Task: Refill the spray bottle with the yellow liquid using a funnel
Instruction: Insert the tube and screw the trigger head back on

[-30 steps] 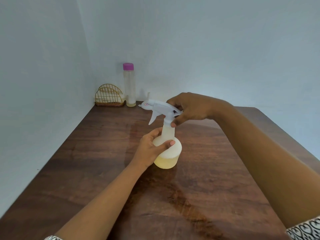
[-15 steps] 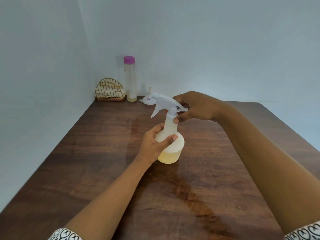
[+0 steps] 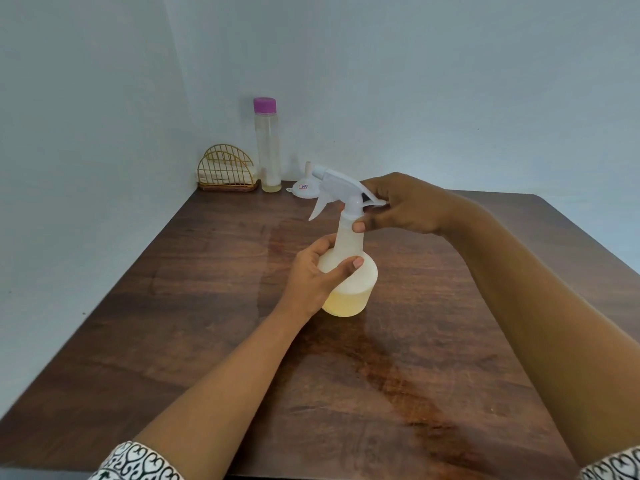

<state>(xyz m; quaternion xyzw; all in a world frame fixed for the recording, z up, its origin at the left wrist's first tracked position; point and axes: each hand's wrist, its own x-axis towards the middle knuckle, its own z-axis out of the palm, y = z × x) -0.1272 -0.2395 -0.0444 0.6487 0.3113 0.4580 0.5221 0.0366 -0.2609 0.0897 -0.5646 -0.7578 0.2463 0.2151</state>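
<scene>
A translucent spray bottle [image 3: 356,289] stands mid-table with a shallow layer of yellow liquid at its bottom. My left hand [image 3: 317,275] wraps around its shoulder from the left. My right hand [image 3: 401,204] grips the white trigger spray head [image 3: 337,188], thumb against the bottle neck; the head sits on the neck. A small white funnel [image 3: 306,187] rests upside down at the back of the table, behind the nozzle. A tall clear bottle with a purple cap [image 3: 267,147] stands at the back, a little pale liquid at its bottom.
A gold wire napkin holder [image 3: 227,169] sits in the back left corner against the walls. The dark wooden table [image 3: 398,393] runs from the walls to the near edge, with its right edge slanting off at the far right.
The camera view has shifted slightly, so the bottle appears a little higher and more to the right. Both hands keep their grip on the bottle and the spray head.
</scene>
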